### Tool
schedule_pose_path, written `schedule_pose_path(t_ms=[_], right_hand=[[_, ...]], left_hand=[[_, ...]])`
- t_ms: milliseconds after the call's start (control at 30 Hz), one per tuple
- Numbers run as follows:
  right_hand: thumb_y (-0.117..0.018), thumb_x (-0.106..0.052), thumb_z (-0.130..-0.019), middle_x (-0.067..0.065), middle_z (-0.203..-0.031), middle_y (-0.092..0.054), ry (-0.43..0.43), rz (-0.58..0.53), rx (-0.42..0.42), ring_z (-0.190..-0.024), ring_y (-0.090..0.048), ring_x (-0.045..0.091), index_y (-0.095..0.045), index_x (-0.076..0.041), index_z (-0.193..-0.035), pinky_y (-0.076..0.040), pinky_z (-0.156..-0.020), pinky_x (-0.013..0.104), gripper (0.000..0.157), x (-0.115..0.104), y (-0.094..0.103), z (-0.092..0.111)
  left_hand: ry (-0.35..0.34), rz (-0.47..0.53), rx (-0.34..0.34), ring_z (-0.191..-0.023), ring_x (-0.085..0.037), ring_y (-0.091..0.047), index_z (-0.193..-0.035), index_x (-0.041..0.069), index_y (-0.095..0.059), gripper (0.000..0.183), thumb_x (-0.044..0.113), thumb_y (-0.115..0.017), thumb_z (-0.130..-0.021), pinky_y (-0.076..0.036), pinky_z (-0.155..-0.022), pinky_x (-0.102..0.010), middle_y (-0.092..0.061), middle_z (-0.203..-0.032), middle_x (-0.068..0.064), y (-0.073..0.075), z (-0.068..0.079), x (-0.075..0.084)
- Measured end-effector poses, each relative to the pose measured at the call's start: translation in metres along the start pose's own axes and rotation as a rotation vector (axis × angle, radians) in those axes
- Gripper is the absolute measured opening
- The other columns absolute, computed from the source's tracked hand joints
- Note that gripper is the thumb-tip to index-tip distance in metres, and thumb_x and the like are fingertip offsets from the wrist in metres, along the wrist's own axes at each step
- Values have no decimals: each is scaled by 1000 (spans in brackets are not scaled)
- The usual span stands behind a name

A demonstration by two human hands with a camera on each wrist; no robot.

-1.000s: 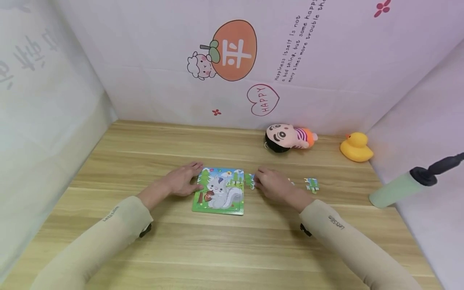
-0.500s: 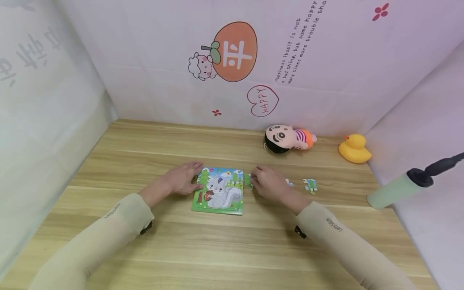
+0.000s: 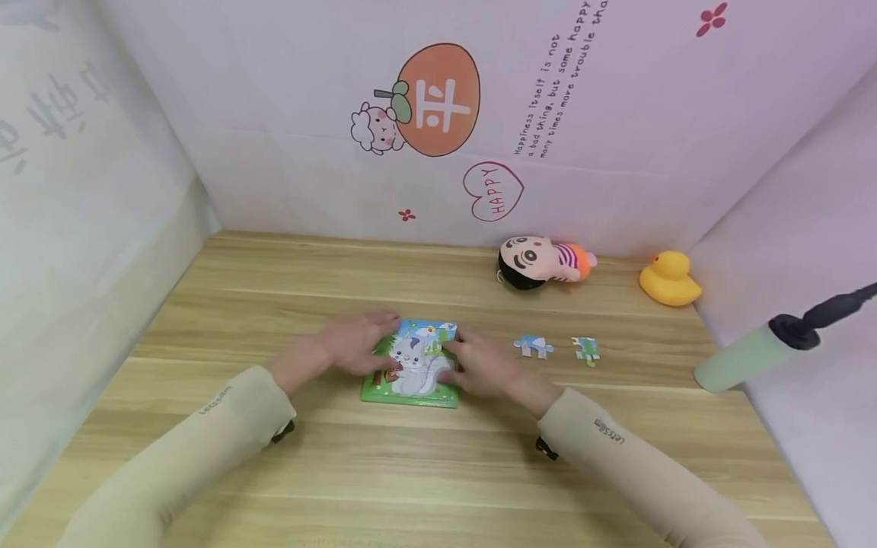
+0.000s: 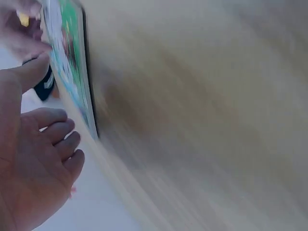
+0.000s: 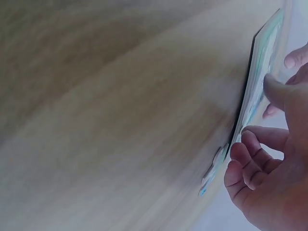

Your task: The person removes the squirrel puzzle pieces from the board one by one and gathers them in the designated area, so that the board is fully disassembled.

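Observation:
A jigsaw board (image 3: 411,392) with a grey squirrel picture lies flat on the wooden table. My left hand (image 3: 356,342) reaches over its left side, thumb stretched over the squirrel. In the left wrist view the fingers (image 4: 72,147) are loosely bent and hold nothing. From the right, my right hand (image 3: 483,364) spans the board's right edge, its thumb and forefinger apart over the picture. The right wrist view shows this hand's other fingers (image 5: 236,175) bent. A loose jigsaw piece (image 5: 214,168) lies by the board's edge in that view.
To the right of the hands lie a blue and white jigsaw piece (image 3: 533,345) and a greener piece (image 3: 586,350). A plush doll (image 3: 544,261) and a yellow rubber duck (image 3: 671,278) are at the back. A pale green cylinder (image 3: 754,354) with a black top is at the right.
My right hand has moved left from the loose piece beside the board onto the board's right side. The left hand has shifted right, farther over the picture. The blue and white piece is uncovered.

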State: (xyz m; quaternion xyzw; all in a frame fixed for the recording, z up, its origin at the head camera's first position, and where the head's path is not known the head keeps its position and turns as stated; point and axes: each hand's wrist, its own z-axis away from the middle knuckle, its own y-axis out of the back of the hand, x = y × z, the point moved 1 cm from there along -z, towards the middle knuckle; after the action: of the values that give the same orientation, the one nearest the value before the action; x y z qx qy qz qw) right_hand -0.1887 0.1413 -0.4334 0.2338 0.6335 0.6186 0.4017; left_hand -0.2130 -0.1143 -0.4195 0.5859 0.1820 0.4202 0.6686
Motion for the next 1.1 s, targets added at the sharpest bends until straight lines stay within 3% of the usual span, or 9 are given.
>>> schedule_pose_path(t_ms=[100, 200, 633, 1100], right_hand=[[-76, -48, -93, 7, -111, -63, 13, -4, -10, -83, -51, 12, -67, -2, -137, -46, -68, 25, 64, -1, 0, 1], [-76, -48, -93, 8, -114, -63, 18, -8, -17, -85, -50, 13, -65, 0, -139, -46, -70, 26, 67, -3, 0, 1], [-80, -45, -89, 7, -114, -65, 7, -7, 15, -84, -52, 11, -68, 0, -134, -49, -70, 26, 65, -4, -5, 1], [-85, -45, -84, 8, -112, -66, -4, -22, 44, -85, -57, 13, -73, -3, -127, -52, -72, 28, 61, -2, -5, -3]], left_hand=[[-89, 11, -24, -162, -37, -25, -161, 0, -32, 83, 47, -64, -100, -23, -134, -51, -26, -172, -17, -6, -2, 11], [-124, 27, -43, -163, -36, -23, -161, 0, -33, 82, 44, -66, -100, -23, -134, -50, -26, -173, -15, -11, -3, 17], [-145, 47, -52, -164, -32, -21, -161, 6, -37, 73, 41, -63, -102, -25, -134, -50, -26, -174, -11, -20, -1, 17], [-141, 61, -62, -164, -33, -17, -161, 6, -35, 72, 41, -61, -104, -23, -134, -51, -24, -175, -10, -25, -4, 13]])
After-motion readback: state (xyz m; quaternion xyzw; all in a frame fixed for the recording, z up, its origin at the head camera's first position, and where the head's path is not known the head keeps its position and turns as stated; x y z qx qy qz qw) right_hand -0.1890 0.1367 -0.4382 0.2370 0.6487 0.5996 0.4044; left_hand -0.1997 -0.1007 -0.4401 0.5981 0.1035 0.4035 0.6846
